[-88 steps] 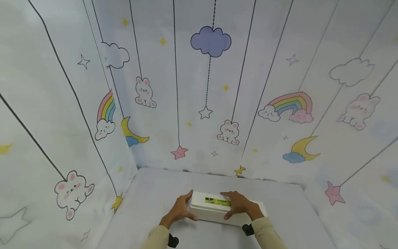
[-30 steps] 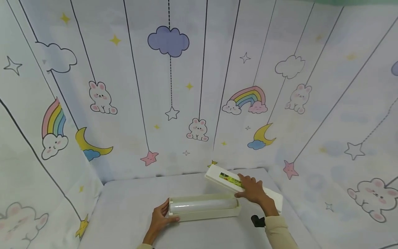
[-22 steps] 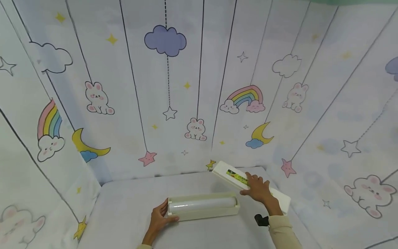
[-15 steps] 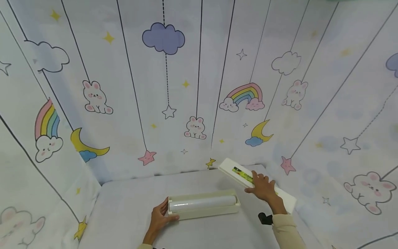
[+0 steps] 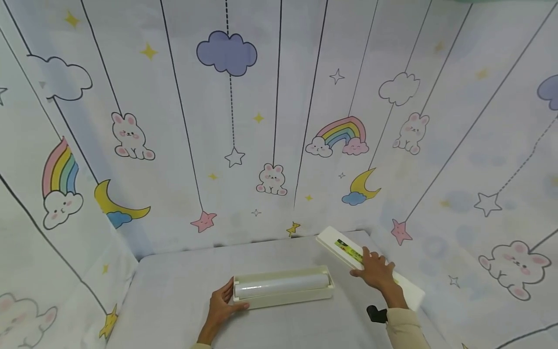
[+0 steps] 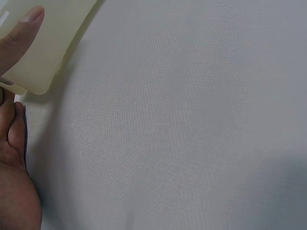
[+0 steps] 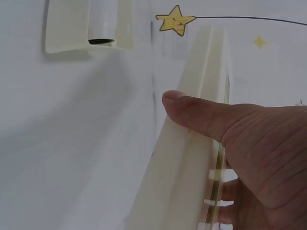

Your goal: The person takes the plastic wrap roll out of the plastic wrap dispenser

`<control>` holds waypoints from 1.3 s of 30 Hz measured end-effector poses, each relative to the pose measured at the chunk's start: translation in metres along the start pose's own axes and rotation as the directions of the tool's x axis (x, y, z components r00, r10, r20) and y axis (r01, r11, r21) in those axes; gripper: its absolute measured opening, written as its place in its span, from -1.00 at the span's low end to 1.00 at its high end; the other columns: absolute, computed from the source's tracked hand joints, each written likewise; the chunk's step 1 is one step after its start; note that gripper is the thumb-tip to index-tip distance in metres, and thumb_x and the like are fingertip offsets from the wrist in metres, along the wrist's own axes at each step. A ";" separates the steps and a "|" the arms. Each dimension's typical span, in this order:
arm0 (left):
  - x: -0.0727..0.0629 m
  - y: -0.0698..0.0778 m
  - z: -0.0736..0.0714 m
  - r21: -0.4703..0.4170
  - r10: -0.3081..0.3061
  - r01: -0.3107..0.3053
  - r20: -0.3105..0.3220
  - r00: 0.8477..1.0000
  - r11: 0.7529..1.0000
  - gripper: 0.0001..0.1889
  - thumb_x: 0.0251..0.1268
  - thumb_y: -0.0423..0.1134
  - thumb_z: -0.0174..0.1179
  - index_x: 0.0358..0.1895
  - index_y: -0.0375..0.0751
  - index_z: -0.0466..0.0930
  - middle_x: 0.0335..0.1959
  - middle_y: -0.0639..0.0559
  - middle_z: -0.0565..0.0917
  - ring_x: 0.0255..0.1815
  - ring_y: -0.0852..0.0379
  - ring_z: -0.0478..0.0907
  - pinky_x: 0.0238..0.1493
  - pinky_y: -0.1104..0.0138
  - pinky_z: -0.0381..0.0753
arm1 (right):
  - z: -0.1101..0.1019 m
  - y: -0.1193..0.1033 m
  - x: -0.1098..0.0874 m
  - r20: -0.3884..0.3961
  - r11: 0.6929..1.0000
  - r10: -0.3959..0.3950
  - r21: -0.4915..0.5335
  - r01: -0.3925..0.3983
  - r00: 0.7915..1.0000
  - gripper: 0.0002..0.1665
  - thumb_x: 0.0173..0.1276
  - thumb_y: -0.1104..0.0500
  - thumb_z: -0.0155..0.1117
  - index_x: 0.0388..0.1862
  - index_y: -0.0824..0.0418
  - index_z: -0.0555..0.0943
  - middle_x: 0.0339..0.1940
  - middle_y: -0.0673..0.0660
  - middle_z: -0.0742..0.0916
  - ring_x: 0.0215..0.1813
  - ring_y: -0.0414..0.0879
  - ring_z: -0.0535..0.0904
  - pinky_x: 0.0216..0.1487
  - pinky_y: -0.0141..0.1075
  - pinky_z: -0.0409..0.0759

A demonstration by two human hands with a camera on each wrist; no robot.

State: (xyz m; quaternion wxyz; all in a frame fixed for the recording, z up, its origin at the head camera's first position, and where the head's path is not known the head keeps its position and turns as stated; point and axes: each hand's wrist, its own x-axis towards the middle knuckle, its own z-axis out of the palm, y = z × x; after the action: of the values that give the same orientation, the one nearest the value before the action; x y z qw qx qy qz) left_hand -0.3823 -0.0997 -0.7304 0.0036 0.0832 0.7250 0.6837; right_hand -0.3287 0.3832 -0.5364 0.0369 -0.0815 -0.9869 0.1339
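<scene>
A long cream plastic box (image 5: 287,300) stands on the white-covered table with its top off. Inside lies a shiny roll of plastic wrap (image 5: 283,285), whose hollow end shows in the right wrist view. My left hand (image 5: 219,306) grips the box's left end, thumb on the front wall and fingers behind. To the right, the box's lid (image 5: 411,291) slants, carrying a green and yellow label (image 5: 347,249). My right hand (image 5: 376,271) holds this lid, thumb (image 7: 196,112) on one long side, fingers over the top and far side.
White cloth with printed stars, bears and rainbows (image 5: 337,135) hangs behind and at both sides of the table (image 5: 183,281). A black device (image 5: 376,314) sits at my right wrist. The table's back edge lies just behind the lid's far end.
Earlier the lid sat on the box with both hands around it. My right hand has lifted it off and carried it rightward. The left hand keeps its grip on the box.
</scene>
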 end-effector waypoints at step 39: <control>0.000 -0.005 0.000 0.036 0.050 -0.049 -0.012 0.999 0.998 0.18 -0.20 -0.30 0.82 0.58 -0.56 0.34 0.55 -0.43 0.47 0.54 -0.44 0.48 0.42 0.61 0.49 | 0.028 0.045 -0.024 0.067 0.992 0.110 0.059 -0.114 0.992 0.21 0.26 -0.10 0.61 0.57 0.53 0.17 0.06 0.57 0.59 0.06 0.48 0.50 0.19 0.66 0.31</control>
State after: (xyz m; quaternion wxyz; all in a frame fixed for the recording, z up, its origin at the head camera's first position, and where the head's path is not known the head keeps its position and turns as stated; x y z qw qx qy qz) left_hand -0.3830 -0.0999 -0.7354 -0.0196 0.0966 0.7348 0.6711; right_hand -0.3007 0.4149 -0.5770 0.0003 -0.1311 -0.9769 0.1690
